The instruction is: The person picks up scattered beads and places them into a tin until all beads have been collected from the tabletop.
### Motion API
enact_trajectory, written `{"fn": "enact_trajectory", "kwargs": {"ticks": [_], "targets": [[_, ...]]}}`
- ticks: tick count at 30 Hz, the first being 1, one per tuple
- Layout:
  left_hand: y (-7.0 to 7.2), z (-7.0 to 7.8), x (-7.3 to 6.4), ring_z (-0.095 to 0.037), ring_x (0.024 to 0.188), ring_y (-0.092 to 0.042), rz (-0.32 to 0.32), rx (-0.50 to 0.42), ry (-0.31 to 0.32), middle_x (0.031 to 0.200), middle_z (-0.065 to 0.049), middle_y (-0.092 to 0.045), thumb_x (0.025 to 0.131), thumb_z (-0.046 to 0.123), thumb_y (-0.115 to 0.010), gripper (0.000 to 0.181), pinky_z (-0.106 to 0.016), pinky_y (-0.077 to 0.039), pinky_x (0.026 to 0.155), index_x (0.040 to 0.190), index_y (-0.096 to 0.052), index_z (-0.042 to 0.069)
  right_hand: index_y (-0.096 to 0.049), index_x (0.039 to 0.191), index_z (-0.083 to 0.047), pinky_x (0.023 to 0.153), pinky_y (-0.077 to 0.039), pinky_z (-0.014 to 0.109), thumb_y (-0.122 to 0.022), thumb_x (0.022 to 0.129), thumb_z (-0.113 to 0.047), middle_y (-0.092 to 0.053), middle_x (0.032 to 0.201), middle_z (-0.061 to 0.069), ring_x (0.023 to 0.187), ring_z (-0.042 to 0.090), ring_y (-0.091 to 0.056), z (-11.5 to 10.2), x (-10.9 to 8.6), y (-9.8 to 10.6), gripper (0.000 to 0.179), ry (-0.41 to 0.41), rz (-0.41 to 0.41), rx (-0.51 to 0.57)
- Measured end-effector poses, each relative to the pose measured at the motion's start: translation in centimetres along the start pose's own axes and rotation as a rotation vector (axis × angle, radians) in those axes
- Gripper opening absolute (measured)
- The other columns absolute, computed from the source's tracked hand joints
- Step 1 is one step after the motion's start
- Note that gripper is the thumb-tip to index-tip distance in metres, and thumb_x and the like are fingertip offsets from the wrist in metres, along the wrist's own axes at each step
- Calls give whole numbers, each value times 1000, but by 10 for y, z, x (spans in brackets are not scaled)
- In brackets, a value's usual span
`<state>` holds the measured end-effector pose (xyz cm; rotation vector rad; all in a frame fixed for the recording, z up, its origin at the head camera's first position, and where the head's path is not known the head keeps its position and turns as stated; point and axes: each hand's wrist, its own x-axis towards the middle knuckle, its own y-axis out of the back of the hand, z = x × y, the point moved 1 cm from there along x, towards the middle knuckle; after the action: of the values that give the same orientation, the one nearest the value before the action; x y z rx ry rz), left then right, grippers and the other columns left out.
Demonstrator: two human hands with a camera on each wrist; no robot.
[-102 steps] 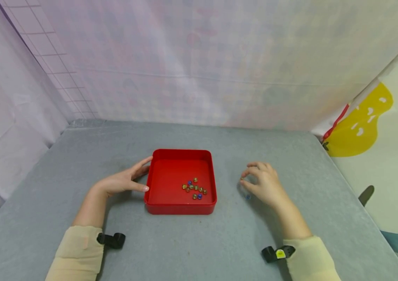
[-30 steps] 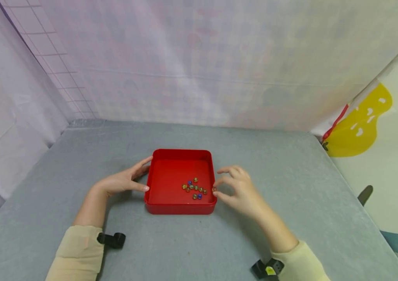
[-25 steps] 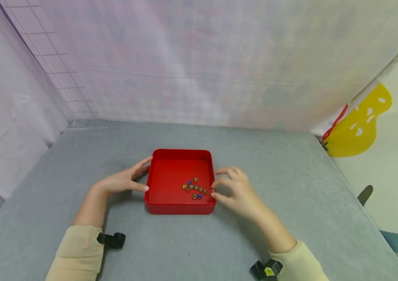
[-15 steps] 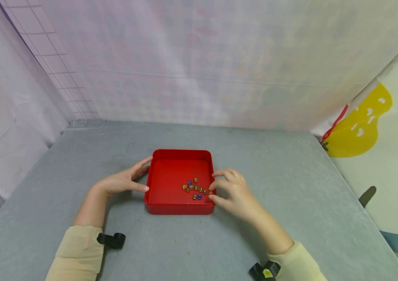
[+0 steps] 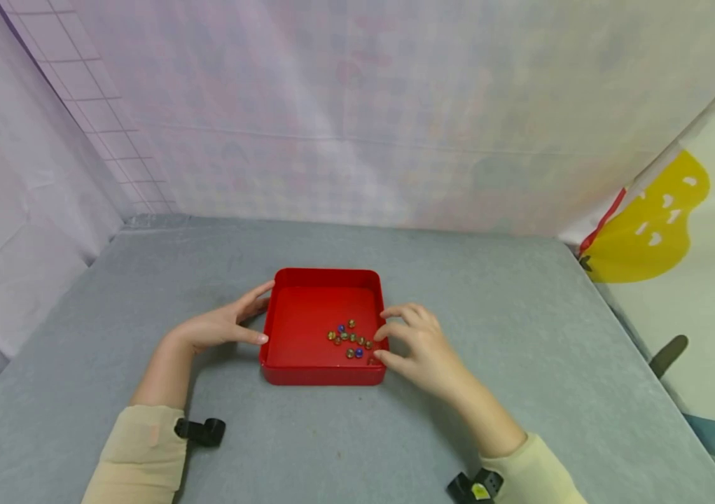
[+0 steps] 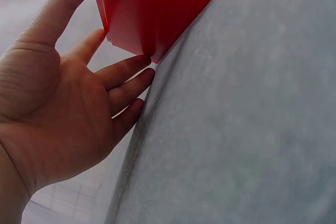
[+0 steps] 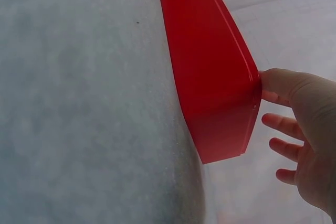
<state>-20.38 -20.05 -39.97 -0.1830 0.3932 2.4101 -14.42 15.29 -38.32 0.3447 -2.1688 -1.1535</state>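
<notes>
A square red tray (image 5: 319, 301) stands on the grey table. Several small shiny marbles, gold-green and blue (image 5: 359, 353), lie in its right half. My left hand (image 5: 225, 325) touches the tray's left side with extended fingers, thumb at the near part of the rim; the left wrist view shows the fingertips against the outer wall. At the opposite side my right hand (image 5: 420, 350) reaches over the rim, thumb and index finger apart and nothing between them. A reddish marble (image 5: 372, 361) lies inside just below its fingertips. In the right wrist view, the thumb is at the tray's rim.
Grey cloth (image 5: 307, 448) covers the tabletop. A pale patterned curtain (image 5: 357, 140) hangs behind it, with white sheets at both sides. Black wrist cameras (image 5: 201, 432) sit on both sleeves.
My right hand has carried a marble leftward from the table to over the tray and let it go; the marble now lies near the front right corner. The left hand has stayed put.
</notes>
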Motion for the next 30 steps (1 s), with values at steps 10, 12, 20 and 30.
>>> {"fn": "enact_trajectory", "kwargs": {"ticks": [10,12,20,30], "targets": [[0,0,0,-36,143,-2,-4,-5,-6,158,-16,-5,89,11,-68,93,-66,-13,105,155,-4,23,-70,92,-14,100,-28,54,-79,79,-18,-58,119,11,116,27,-45,0,1,1,16,10,5,7],[0,0,0,-36,143,-3,-3,-9,-7,158,-16,-6,89,11,-68,93,-66,-14,105,155,-4,23,-70,92,-14,99,-28,54,-79,79,-18,-58,120,9,116,27,-45,0,1,2,16,8,9,7],[0,1,0,-36,143,-3,-1,-10,-2,158,-16,-6,89,11,-68,93,-66,-14,105,155,-4,23,-70,92,-14,98,-29,55,-80,78,-17,-58,118,8,114,27,-46,-1,1,6,17,8,27,5],[0,0,0,-36,143,-2,6,-3,5,158,-16,-6,89,12,-69,93,-66,-12,105,155,-4,24,-70,92,-14,97,-29,57,-80,78,-16,-58,119,12,115,30,-45,3,1,11,18,30,53,9]]}}
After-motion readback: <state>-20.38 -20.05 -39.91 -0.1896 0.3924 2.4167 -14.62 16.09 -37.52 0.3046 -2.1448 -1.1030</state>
